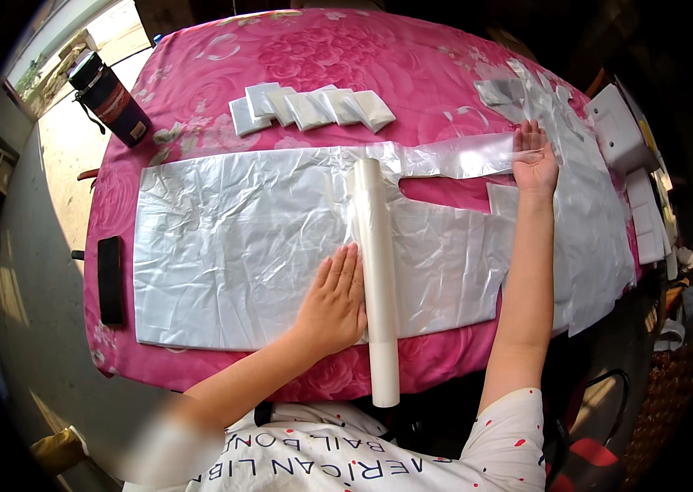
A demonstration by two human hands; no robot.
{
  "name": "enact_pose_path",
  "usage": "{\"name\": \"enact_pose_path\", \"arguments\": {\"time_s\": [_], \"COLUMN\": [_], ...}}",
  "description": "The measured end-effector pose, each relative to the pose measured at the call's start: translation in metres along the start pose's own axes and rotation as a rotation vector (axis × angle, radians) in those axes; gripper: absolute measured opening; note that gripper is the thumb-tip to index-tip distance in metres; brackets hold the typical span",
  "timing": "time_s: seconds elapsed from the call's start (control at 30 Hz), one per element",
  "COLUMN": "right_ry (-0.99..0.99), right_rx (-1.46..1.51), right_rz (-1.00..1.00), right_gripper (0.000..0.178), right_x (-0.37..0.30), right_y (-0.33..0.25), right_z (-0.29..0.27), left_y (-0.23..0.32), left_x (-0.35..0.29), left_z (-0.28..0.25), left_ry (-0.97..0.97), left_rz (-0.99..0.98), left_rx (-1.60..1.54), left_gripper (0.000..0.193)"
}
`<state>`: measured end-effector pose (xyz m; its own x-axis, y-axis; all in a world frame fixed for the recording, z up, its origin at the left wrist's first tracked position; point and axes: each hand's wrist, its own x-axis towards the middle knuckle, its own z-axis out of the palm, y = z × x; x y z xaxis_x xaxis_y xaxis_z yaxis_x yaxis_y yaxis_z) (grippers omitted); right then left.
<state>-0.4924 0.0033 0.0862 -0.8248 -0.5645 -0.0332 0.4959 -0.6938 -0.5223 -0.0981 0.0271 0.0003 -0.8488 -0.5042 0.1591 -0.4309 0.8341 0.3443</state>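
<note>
A white plastic carrier bag [223, 254] lies spread flat and creased, its two handle strips reaching to the right. Across it, near the handle end, rests a pale translucent roll [377, 287], its near end jutting past the table edge. My left hand [334, 295] lies flat on the bag, fingers stretched, its side against the roll. At the end of the far handle strip [461, 156], my right hand [535, 160] rests with fingers extended on the plastic. Beyond the bag, several folded white plastic squares [309, 111] overlap in a row.
A pink floral cloth [199, 90] covers the table. More loose white bags [584, 238] are heaped at the right. White boxes [618, 127] stand at the right edge. A dark bottle with a strap [113, 102] stands at far left, and a black oblong object [110, 280] lies nearer.
</note>
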Motion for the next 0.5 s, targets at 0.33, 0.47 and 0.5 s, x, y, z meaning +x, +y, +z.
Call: {"name": "enact_pose_path", "arguments": {"time_s": [0.33,0.47,0.5], "right_ry": [-0.631,-0.937,-0.989], "right_rx": [-0.452,-0.946,-0.946], "right_rz": [-0.130,0.074,-0.085], "right_gripper": [0.038,0.033,0.032], "right_x": [-0.132,-0.230,-0.254], "right_y": [0.085,0.222,0.262], "right_z": [0.168,0.195,0.190], "left_y": [-0.003,-0.002,-0.003], "left_x": [-0.003,-0.001,0.001], "left_z": [0.002,0.005,0.010], "left_ry": [0.047,0.141,0.267], "left_rz": [-0.005,0.048,0.086], "left_rx": [-0.016,-0.026,-0.054], "left_gripper": [0.062,0.062,0.062]}}
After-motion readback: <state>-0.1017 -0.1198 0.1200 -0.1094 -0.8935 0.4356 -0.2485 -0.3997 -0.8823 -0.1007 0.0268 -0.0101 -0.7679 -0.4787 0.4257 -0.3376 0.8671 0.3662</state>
